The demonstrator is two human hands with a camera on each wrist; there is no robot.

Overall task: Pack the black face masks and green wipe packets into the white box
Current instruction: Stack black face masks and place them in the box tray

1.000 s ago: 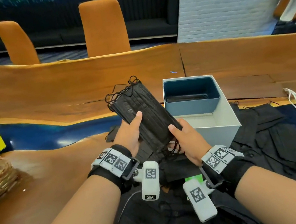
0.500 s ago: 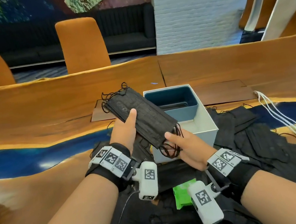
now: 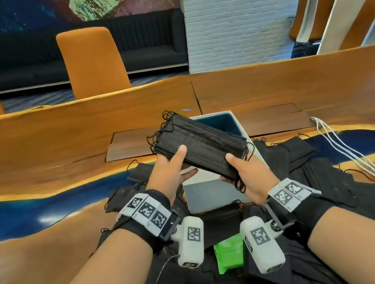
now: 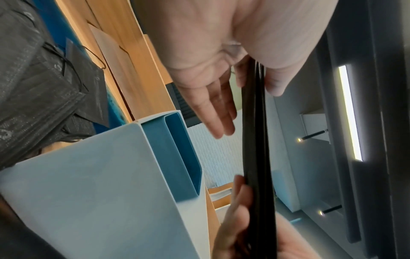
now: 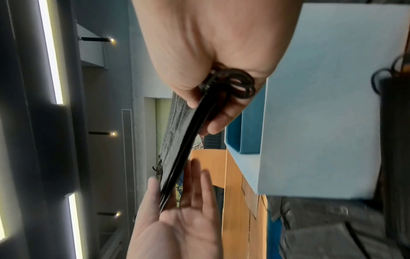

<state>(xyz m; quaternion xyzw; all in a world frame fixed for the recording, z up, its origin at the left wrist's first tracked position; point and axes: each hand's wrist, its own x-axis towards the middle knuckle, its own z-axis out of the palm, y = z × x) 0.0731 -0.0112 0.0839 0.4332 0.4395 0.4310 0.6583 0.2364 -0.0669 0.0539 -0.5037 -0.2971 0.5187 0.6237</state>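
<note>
Above the white box (image 3: 209, 190), my left hand (image 3: 168, 169) and right hand (image 3: 247, 176) pinch the mask stack (image 3: 200, 143); next I'd level and lower it inside.

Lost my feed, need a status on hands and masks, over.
Both hands, left hand and right hand, grip mask stack above white box. Green wipe packet unpacked. Nothing blocking.

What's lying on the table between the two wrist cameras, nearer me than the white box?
A green wipe packet lies there on loose black masks, nearer than the white box. This shows in the head view only.
</note>
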